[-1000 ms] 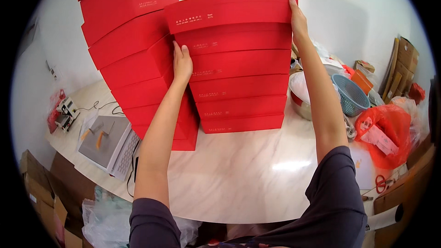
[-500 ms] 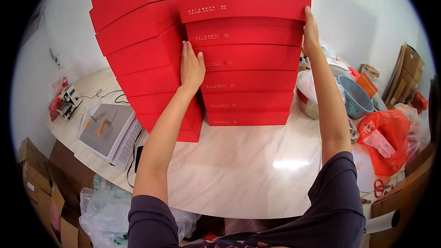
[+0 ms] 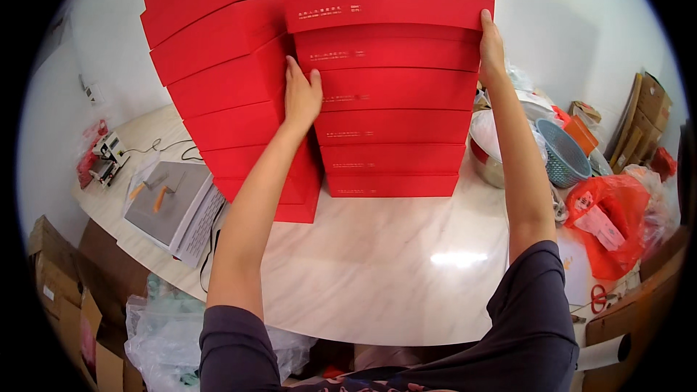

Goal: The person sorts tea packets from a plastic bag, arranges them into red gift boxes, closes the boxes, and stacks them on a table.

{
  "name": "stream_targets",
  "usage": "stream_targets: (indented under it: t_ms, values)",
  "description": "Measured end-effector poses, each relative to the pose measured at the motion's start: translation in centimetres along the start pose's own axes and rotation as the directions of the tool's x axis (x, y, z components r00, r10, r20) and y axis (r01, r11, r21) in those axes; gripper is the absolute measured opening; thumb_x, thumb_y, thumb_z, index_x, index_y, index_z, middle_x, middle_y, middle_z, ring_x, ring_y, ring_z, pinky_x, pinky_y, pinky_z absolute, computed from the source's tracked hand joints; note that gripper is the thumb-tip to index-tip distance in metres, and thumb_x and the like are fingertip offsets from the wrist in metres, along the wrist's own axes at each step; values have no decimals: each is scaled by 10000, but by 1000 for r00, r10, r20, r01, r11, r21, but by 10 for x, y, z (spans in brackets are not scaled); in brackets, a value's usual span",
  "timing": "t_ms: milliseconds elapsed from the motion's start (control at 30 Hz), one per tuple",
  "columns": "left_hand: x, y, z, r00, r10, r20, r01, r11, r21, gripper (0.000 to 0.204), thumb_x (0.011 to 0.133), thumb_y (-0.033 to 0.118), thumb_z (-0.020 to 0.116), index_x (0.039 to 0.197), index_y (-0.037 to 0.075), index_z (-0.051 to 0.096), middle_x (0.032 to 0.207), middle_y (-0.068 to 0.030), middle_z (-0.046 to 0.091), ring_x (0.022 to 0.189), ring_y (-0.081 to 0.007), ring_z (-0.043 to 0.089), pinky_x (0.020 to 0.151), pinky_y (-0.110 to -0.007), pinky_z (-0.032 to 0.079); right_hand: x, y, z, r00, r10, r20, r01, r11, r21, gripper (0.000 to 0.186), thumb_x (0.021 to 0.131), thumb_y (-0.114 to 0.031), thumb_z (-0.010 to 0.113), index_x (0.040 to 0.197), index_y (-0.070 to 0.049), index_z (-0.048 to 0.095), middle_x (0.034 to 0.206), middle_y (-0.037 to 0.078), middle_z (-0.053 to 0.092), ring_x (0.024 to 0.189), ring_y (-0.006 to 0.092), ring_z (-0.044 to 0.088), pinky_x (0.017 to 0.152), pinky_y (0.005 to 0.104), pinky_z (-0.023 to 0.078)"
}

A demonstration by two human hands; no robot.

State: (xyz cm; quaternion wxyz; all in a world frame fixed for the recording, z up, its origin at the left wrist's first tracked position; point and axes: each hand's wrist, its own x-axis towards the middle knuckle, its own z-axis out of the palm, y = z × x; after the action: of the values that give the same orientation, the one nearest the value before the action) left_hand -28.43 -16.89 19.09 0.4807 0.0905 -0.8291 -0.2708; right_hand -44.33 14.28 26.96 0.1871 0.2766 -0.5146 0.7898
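Press evenly on the red stack [image 3: 396, 127] standing between your left hand [image 3: 303, 99], thumb and fingers apart, and right hand [image 3: 491, 47], at the top box's [image 3: 392, 1] edge, grip too hidden to tell.

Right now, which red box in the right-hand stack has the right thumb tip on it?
The top red box: the right hand has its thumb tip at this box's right edge, above all the lower boxes.
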Motion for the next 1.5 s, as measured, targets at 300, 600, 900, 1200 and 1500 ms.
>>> stream_targets:
  t_ms: [300, 600, 900, 1200, 1500]
  values:
    - [33, -7, 9, 994, -58, -98, 40, 984, -172, 618, 963, 401, 420, 1354, -73, 348, 1339, -265, 453, 1241, -376, 449, 1045, -412, 344, 4, 3, 2, 995, -74, -62, 68, 993, -101, 622, 940, -536, 458, 1208, 19, 541, 1157, 109, 587, 1076, 190, 524, 937, 315, 401]
    - [86, -3, 2, 980, -165, -113, 121, 940, -320, 634, 962, 521, 361, 1221, -32, 531, 1173, -242, 594, 1125, -375, 547, 950, -418, 407, 10, 19, 7, 965, -241, -109, 210, 949, -234, 626, 928, -549, 481, 1163, 25, 565, 1089, 126, 618, 1026, 206, 548, 924, 322, 410]
    - [42, -22, -6, 992, -50, -116, 20, 970, -241, 453, 944, 324, 491, 1231, -25, 528, 1171, -240, 595, 1115, -367, 564, 945, -411, 437, -3, 57, 2, 804, -578, -140, 235, 526, -817, 634, 940, -406, 502, 1298, 109, 403, 1256, 276, 515, 1160, 387, 496, 1012, 417, 357]
    - [-382, -30, -177, 867, -434, 245, 498, 735, -459, 209, 957, 100, 488, 1099, 5, 608, 977, -99, 650, 932, -179, 619, 850, -290, 472, -287, 28, 186, 523, -594, 611, 824, 535, -184, 463, 785, 50, 558, 1243, 5, 513, 1330, 172, 494, 1222, 333, 455, 1031, 426, 334]
    - [-568, 24, -362, 476, -803, -359, 618, 596, -513, 202, 974, 82, 442, 1044, 1, 613, 891, -74, 640, 800, -115, 589, 748, -251, 468, -578, 100, 411, -312, -375, 873, 902, 173, 397, 471, 837, -112, 471, 1278, 55, 481, 1367, 173, 466, 1311, 297, 391, 1126, 429, 236]
